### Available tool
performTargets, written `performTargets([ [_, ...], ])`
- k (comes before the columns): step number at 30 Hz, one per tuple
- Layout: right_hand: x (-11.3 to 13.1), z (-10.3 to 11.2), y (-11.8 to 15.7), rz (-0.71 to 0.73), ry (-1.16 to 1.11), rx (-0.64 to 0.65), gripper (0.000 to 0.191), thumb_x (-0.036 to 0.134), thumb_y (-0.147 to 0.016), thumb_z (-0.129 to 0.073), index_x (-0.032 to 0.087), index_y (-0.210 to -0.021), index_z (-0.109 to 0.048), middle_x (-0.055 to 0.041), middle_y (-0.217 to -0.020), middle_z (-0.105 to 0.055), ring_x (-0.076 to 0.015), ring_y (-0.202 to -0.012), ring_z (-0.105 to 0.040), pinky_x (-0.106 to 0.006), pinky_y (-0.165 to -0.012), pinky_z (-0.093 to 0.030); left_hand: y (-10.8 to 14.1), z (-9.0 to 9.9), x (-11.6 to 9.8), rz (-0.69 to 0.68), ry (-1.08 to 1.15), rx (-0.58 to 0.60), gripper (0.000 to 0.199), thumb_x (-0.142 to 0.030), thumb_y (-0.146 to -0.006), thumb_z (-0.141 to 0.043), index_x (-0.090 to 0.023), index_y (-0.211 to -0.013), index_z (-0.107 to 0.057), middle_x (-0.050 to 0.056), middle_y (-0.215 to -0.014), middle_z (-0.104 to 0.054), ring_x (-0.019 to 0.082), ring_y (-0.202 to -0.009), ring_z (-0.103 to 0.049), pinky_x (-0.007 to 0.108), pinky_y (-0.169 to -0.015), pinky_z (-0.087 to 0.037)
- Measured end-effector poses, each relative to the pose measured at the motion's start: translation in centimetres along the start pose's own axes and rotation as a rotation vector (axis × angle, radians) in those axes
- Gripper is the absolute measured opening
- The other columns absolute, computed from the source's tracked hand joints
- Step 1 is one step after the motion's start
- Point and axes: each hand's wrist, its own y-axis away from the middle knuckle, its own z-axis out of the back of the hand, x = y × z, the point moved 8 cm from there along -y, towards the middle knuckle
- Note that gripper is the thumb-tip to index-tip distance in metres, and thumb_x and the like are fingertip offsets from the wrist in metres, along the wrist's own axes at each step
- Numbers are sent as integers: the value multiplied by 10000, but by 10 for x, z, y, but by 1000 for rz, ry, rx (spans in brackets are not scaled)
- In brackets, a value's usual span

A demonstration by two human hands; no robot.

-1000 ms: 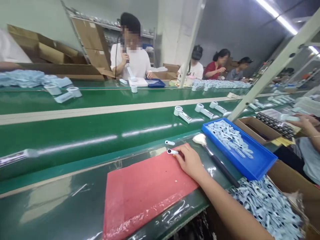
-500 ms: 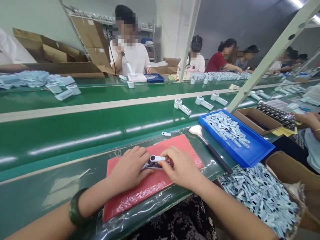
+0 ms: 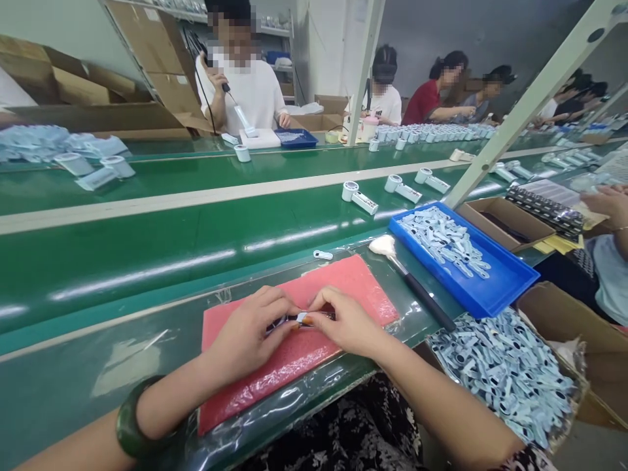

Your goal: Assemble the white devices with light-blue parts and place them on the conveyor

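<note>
Both my hands meet over the red mat (image 3: 314, 353) on the near bench. My left hand (image 3: 248, 333) and my right hand (image 3: 346, 324) pinch a small white and dark part (image 3: 300, 318) between their fingertips; the fingers hide most of it. A green bangle (image 3: 128, 428) circles my left wrist. One small white piece (image 3: 322, 254) lies loose just beyond the mat's far edge. A brush with a black handle (image 3: 417, 291) rests to the right of the mat.
A blue tray (image 3: 495, 288) of white parts sits right of the brush, with a bagged heap of parts (image 3: 500, 373) in a box below it. White handled devices (image 3: 360, 198) ride the green conveyor (image 3: 147, 255). Other people work across the belt and at far right.
The white ringed part that showed between my hands half a second ago is now covered by my fingers, which have closed in on it. A second ago only my right hand was out.
</note>
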Motion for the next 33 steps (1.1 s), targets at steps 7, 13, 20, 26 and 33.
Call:
performTargets([
  [7,5,-15,21,30,85,134,384,274,-903,-721,241,-1269,-610,-57,-1252,-669,-253,-1186,-591,-454,-1042,-461,25,-6,-20,-69,-152,0,207,-345,-1032,-502,-246,-1155,-636,44,-1185,-679,248,-1140,-608,428,-926,-545],
  [13,9,-23,27,130,254,94,336,239,-965,-620,203,-1300,-618,-64,-1228,-687,-256,-1149,-590,-455,-1023,-450,28,-15,-26,-84,-277,-32,226,-266,-1026,-458,-207,-1176,-618,63,-1163,-696,281,-1117,-620,510,-950,-530],
  [20,7,-22,28,152,201,112,355,235,-951,-635,224,-1305,-608,-48,-1221,-685,-237,-1144,-581,-437,-1028,-437,25,-15,-26,-32,-187,47,222,-269,-1021,-470,-237,-1196,-602,32,-1172,-678,244,-1138,-588,436,-964,-502],
  [26,9,-24,26,126,207,110,242,184,-924,-642,204,-1164,-658,-50,-1119,-688,-244,-1060,-583,-437,-947,-460,25,-18,-27,55,-176,26,207,-219,-1025,-433,-246,-1168,-579,22,-1134,-659,221,-1056,-577,409,-908,-483],
  [33,-8,1,6,93,-59,38,332,297,-969,-617,225,-1294,-607,-76,-1283,-629,-197,-1107,-616,-382,-987,-507,18,-11,-34,-160,-569,92,219,-177,-950,-496,-179,-1134,-613,88,-1077,-650,298,-1045,-572,517,-949,-444],
])
